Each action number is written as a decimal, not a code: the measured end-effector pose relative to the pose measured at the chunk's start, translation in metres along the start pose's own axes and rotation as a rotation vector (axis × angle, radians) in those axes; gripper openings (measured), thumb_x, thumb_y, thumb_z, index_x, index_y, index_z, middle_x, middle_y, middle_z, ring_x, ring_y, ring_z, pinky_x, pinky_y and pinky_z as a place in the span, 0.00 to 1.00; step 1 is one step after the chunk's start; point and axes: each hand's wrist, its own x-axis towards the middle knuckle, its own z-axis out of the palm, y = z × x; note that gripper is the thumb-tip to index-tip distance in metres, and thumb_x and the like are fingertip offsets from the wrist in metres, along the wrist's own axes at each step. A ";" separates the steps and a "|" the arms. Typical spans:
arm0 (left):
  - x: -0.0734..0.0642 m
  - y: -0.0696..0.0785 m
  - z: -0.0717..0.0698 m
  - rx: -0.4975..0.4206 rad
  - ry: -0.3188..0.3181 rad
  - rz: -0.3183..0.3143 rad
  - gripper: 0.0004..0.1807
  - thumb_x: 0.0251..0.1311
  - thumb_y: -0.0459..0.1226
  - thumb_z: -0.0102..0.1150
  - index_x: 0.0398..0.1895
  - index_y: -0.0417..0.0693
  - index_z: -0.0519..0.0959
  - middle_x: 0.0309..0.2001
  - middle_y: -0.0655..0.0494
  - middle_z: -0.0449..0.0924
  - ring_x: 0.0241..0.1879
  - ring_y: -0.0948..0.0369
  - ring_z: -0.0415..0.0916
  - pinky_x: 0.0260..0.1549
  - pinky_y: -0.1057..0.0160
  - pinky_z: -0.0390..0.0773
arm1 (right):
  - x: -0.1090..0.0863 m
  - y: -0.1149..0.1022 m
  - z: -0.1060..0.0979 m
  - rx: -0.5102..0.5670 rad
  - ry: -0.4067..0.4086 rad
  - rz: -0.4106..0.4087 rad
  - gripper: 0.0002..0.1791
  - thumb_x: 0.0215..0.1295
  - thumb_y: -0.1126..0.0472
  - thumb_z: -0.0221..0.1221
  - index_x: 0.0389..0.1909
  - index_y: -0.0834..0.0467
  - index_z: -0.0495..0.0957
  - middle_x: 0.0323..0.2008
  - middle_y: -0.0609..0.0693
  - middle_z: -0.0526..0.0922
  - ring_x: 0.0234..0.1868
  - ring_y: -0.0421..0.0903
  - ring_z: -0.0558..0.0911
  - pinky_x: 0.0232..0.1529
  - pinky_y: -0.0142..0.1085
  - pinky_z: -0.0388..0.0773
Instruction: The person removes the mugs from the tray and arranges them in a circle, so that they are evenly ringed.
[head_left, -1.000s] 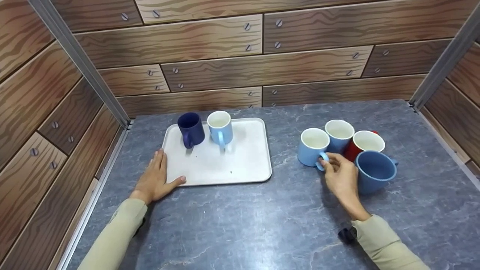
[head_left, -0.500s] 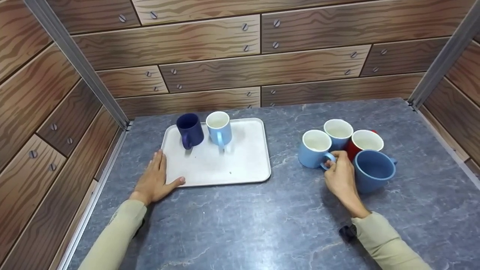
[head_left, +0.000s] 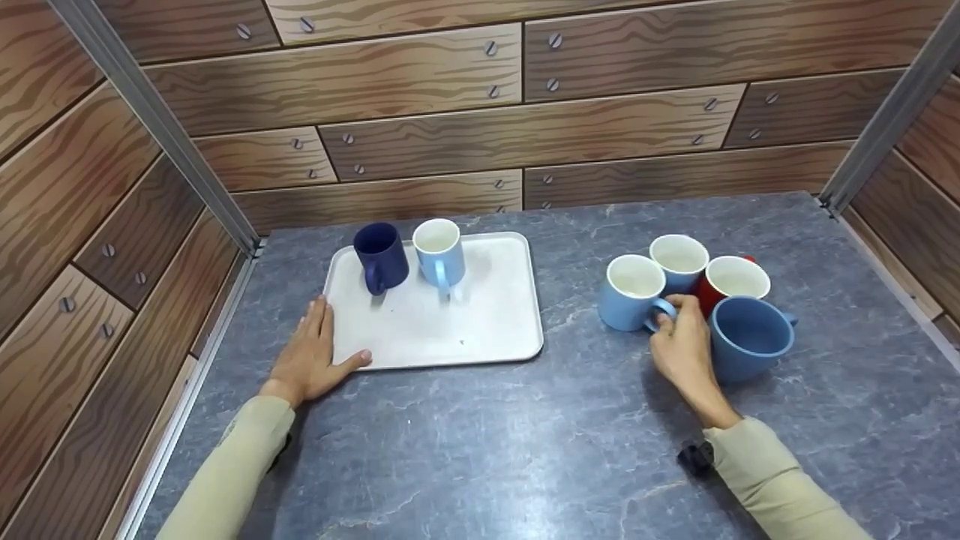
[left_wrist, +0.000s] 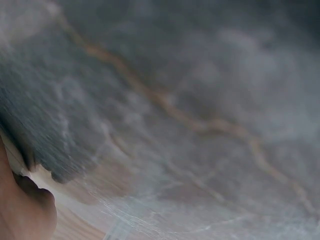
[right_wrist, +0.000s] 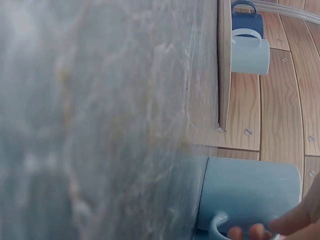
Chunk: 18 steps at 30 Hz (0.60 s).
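My right hand [head_left: 684, 346] pinches the handle of a light blue mug [head_left: 624, 301] with a white inside, which stands upright on the table. In the right wrist view, fingertips [right_wrist: 257, 232] curl through that mug's handle. Close around it stand a blue mug [head_left: 681, 271] with a white inside, a red mug [head_left: 736, 279] and a larger blue mug [head_left: 742, 358]. At the left, my left hand [head_left: 309, 355] lies flat along a white tray [head_left: 480, 330], its thumb over the front corner. On the tray's back part are a dark blue mug [head_left: 390, 264] and another light blue mug [head_left: 444, 259].
The grey marbled table [head_left: 480, 442] meets a wood-patterned back wall [head_left: 420, 90] and side walls. Metal posts [head_left: 180, 157] stand at the corners. The red mug and larger blue mug are right beside my right hand.
The light blue mug's handle has swung to the right and my right hand has shifted slightly with it. My left hand and the tray hold their place.
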 end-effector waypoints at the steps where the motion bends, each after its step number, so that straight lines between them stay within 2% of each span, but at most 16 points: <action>1: 0.000 0.000 -0.001 0.002 0.003 0.001 0.67 0.68 0.74 0.49 0.84 0.26 0.41 0.86 0.29 0.34 0.86 0.36 0.33 0.85 0.40 0.46 | 0.000 -0.001 0.001 0.004 0.001 -0.010 0.17 0.74 0.75 0.50 0.60 0.78 0.68 0.57 0.78 0.76 0.62 0.74 0.75 0.67 0.62 0.69; 5: 0.001 -0.001 -0.003 0.001 0.012 0.004 0.68 0.68 0.74 0.49 0.84 0.26 0.42 0.86 0.29 0.35 0.86 0.36 0.33 0.85 0.40 0.45 | -0.001 -0.008 0.003 0.017 0.020 -0.058 0.22 0.74 0.72 0.57 0.64 0.77 0.68 0.61 0.75 0.71 0.66 0.71 0.72 0.71 0.59 0.66; 9: 0.002 -0.001 -0.003 0.002 0.018 0.006 0.67 0.68 0.74 0.50 0.84 0.26 0.42 0.86 0.30 0.35 0.86 0.36 0.34 0.85 0.41 0.45 | 0.000 -0.019 0.003 0.033 0.072 -0.117 0.25 0.72 0.71 0.61 0.65 0.76 0.68 0.61 0.72 0.69 0.67 0.68 0.72 0.71 0.56 0.66; 13: 0.001 0.000 -0.003 0.002 0.016 -0.001 0.67 0.67 0.74 0.49 0.84 0.27 0.42 0.86 0.30 0.35 0.86 0.37 0.34 0.85 0.41 0.46 | 0.001 -0.031 0.004 0.053 0.107 -0.185 0.25 0.70 0.72 0.63 0.64 0.75 0.70 0.61 0.70 0.71 0.67 0.66 0.73 0.70 0.54 0.67; 18: 0.001 0.001 -0.001 0.004 0.006 -0.008 0.68 0.67 0.75 0.49 0.84 0.27 0.42 0.86 0.31 0.35 0.86 0.37 0.34 0.85 0.42 0.45 | 0.006 -0.047 0.015 0.088 0.110 -0.284 0.23 0.67 0.73 0.66 0.61 0.75 0.73 0.57 0.71 0.76 0.63 0.67 0.76 0.67 0.54 0.71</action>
